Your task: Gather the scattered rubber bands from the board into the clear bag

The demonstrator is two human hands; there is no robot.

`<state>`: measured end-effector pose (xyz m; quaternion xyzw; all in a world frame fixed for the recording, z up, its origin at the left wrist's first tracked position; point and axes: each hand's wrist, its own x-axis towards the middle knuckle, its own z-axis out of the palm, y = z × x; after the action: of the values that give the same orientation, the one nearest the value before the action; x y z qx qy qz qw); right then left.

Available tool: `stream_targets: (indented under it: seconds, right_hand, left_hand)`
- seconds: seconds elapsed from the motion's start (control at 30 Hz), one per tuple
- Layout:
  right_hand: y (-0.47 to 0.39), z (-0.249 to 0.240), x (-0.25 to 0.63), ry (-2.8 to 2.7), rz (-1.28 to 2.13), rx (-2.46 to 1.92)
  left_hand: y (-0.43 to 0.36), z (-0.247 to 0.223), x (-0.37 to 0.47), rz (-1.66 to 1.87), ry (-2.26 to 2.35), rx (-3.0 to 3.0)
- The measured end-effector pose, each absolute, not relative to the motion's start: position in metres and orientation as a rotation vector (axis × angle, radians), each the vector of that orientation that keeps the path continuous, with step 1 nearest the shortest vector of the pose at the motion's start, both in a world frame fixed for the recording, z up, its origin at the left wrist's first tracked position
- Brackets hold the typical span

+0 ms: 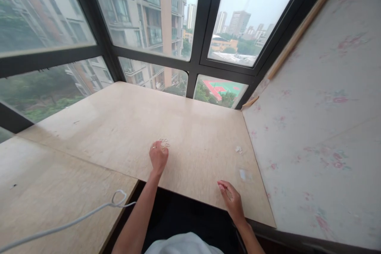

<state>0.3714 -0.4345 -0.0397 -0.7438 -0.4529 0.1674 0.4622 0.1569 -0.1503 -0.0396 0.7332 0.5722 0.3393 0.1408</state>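
Observation:
My left hand (158,158) is over the light wooden tabletop, its fingers curled down beside several small thin rings (165,141) that lie close together. A band shows on one of its fingers. The fingertips partly hide the nearest rings, and I cannot make out what they hold, if anything. Nearer the table's front edge, my right hand (232,200) has its fingers bent and thumb and fingertips brought together. Anything between them is too small to name.
On the right of the tabletop (196,127) lie a small white piece (238,149) and a clear plastic bag (243,174) with a white label. A white cable (74,220) crosses the left board. Windows (149,12) stand behind; a flowered wall (321,127) borders the right.

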Motion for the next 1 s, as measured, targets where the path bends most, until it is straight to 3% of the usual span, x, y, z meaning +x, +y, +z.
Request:
stream_targets:
  seconds: [0.1, 0.23, 0.47, 1.0]
  right_hand:
    - [-0.434, -0.046, 0.357, -1.003, 0.484, -1.8]
    - [-0.427, -0.047, 0.356, -0.885, 0.502, -1.811]
    - [-0.425, -0.049, 0.358, -0.911, 0.511, -1.826]
    - [-0.421, -0.06, 0.354, -1.133, 0.255, -1.935]
  left_hand:
    - [-0.111, -0.04, 0.137, 0.729, 1.895, 2.221]
    - [-0.102, -0.054, 0.144, 0.398, 1.686, 2.421]
    - [-0.106, -0.061, 0.169, 0.546, 1.211, 2.625]
    - [-0.07, -0.048, 0.173, 0.295, 1.243, 2.397]
